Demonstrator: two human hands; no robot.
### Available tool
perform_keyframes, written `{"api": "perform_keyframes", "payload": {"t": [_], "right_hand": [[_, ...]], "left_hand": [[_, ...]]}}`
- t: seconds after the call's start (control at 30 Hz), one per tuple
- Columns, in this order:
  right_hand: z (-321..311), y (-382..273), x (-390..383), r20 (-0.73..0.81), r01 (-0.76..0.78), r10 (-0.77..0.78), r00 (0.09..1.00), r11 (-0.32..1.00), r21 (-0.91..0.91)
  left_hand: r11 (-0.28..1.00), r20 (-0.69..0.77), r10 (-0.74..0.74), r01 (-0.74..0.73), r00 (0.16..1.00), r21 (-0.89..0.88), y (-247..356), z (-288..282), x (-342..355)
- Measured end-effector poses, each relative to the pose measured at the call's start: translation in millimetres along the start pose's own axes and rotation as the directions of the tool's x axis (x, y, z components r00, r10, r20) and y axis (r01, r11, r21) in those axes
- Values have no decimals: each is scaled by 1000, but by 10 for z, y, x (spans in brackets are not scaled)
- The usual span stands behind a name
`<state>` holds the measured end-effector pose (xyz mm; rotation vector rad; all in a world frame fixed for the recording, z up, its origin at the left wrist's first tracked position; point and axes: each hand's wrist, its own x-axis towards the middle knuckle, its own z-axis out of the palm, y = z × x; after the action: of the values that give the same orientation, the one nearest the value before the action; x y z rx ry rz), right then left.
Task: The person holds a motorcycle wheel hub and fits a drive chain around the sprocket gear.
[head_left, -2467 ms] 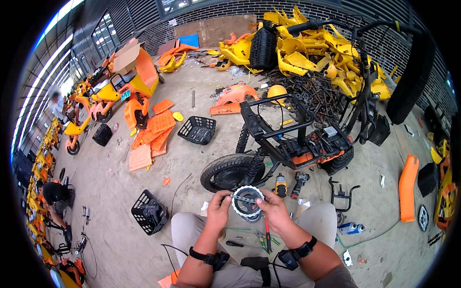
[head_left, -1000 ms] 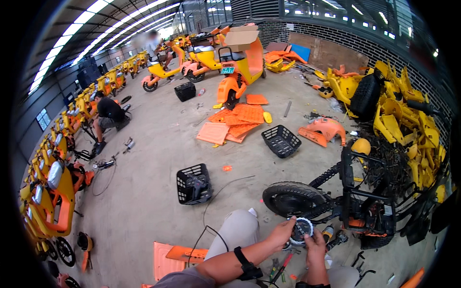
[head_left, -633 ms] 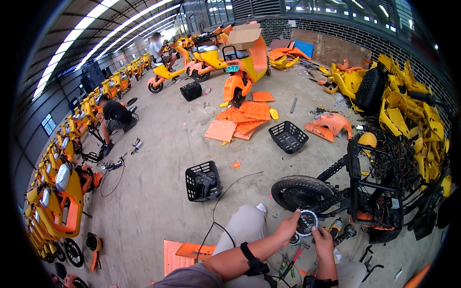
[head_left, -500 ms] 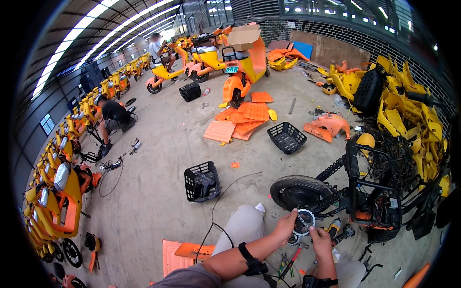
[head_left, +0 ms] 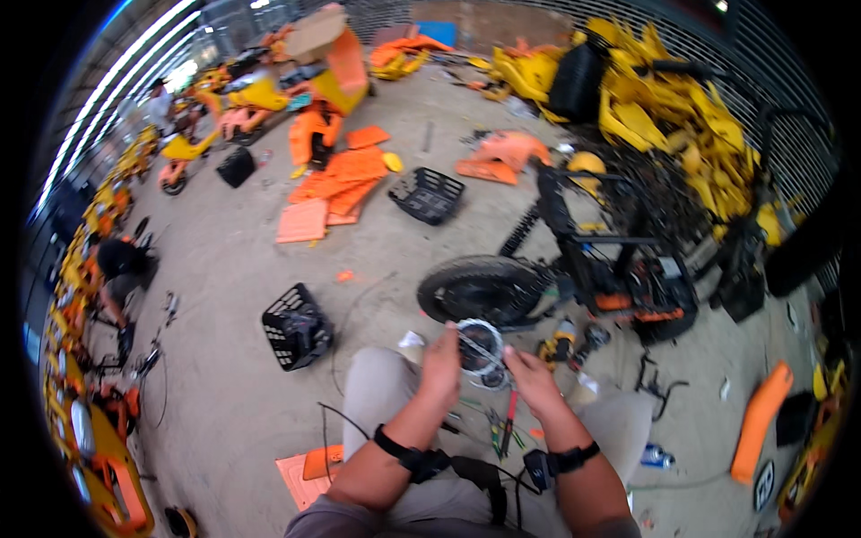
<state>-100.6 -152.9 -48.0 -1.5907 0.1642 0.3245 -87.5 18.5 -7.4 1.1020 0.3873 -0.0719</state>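
Holds with both bare hands a toothed metal ring (head_left: 486, 339), in the lower middle of the view, slightly beyond the two grey-trousered knees (head_left: 381, 372) and between them. Pinches at the left rim with the left hand (head_left: 439, 366), with fingers bent and almost no opening left between thumb and fingertips. Pinches at the right side with the right hand (head_left: 534, 377), also nearly closed, with the thumb turned toward the ring. Cannot tell, because of the blur, whether pressing on the rim itself or on the narrow pale strip (head_left: 478, 349) lying slantwise across the ring. To be seen just below the ring: a smaller round part (head_left: 494, 380), not clear in detail. Further below, on the concrete floor (head_left: 215, 359): a red-handled tool (head_left: 510, 412) beside green-handled pliers (head_left: 494, 429). To the right of the hands, side by side: a yellow-and-black power tool (head_left: 562, 341) and a dark power tool (head_left: 592, 339). Just beyond the ring: the black-tyred wheel (head_left: 448, 291) of a stripped scooter frame (head_left: 587, 239). Well to the left: a black plastic basket (head_left: 291, 332) with a dark object inside, and farther away a crouching co-worker (head_left: 121, 260) in dark shirt.
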Motion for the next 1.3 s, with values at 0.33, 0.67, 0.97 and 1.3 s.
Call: {"api": "perform_keyframes", "payload": {"t": [0.33,0.67,0.97,1.3], "right_hand": [[-52,-259,-106,63,-3,2,998,1000,15],[-127,-252,56,179,58,-48,983,997,-52],[-181,-154,177,125,70,-63,990,996,-60],[-91,-379,134,157,28,-28,987,1000,0]], "left_hand": [[998,-34,-25,23,999,-61,-39,46,159],[999,-34,1,-2,999,-40,100,175,252],[999,-21,14,-15,1000,-35,49,158,334],[998,-65,-14,11,998,-56,180,237,315]]}}
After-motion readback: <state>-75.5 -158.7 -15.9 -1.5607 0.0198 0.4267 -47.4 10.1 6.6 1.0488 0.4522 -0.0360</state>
